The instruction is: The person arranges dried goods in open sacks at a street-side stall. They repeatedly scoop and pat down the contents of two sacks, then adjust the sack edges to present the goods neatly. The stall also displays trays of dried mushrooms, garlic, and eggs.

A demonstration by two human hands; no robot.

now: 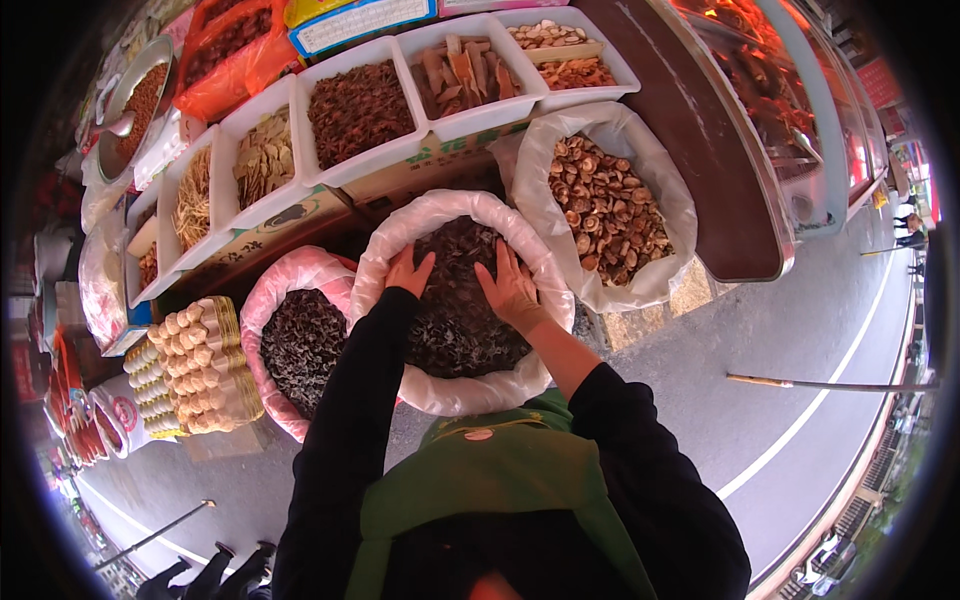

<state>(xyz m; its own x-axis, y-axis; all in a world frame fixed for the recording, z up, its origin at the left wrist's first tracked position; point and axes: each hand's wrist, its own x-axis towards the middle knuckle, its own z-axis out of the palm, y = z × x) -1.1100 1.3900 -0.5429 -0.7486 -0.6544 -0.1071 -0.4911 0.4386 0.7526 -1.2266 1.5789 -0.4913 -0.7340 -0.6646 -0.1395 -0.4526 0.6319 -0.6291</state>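
An open plastic-lined sack [480,397] of dark dried wood ear fungus [465,337] stands directly before me. My left hand [410,273] rests at the sack's inner left side, its fingertips by the rolled liner. Across the fungus, my right hand [508,285] lies against the inner right side with its fingers spread. Neither hand visibly grips anything. A smaller pink-lined sack of dark dried fungus [304,345] is at the left. To the right, another lined sack holds dried shiitake mushrooms [607,210].
White plastic bins [360,112] of star anise, bark and other dried goods line the stall behind the sacks. Egg trays [199,367] are stacked at the left. A brown counter [697,135] and a glass display case [810,150] stand right. Several people's legs [217,574] show lower left.
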